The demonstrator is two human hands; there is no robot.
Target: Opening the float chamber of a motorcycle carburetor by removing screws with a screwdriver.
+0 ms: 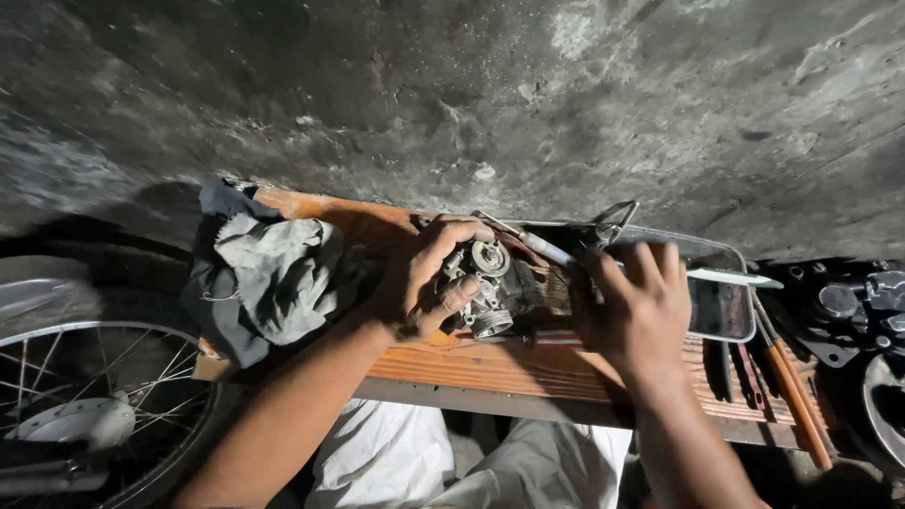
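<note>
Roughly centre frame, left hand (pixel 421 283) is wrapped around a small metal carburettor (pixel 485 287), thumb over the top edge and fingers curled on its near side, clamped tight on the part. Carburettor sits on or just above the orange wooden plank (pixel 490 363), round openings facing the camera; whether it rests on the wood, can't tell. Right hand (pixel 636 316) is just to the right of the carburettor, seen from the back, fingers together and bent forward over a thin tool (pixel 731 276) with a pale greenish handle that sticks out to the right past the fingertips; grip looks closed on it, but palm side is hidden. A thin metal shaft (pixel 542 245) runs from the carburettor top toward the right hand; whether it is the same tool, can't tell. Grey rag (pixel 273 273) bunched on the plank's left end, just beside the left wrist. Shallow metal tray (pixel 721 306) behind the right hand, dark inside. Wooden-handled tool (pixel 792 391) lies on the plank's right end, near other dark tools. Spoked wheel (pixel 90 396) at lower left, black engine parts (pixel 853 311) at far right. White trousers (pixel 396 462) below the plank. Rough concrete floor (pixel 452 94) fills the upper frame.
</note>
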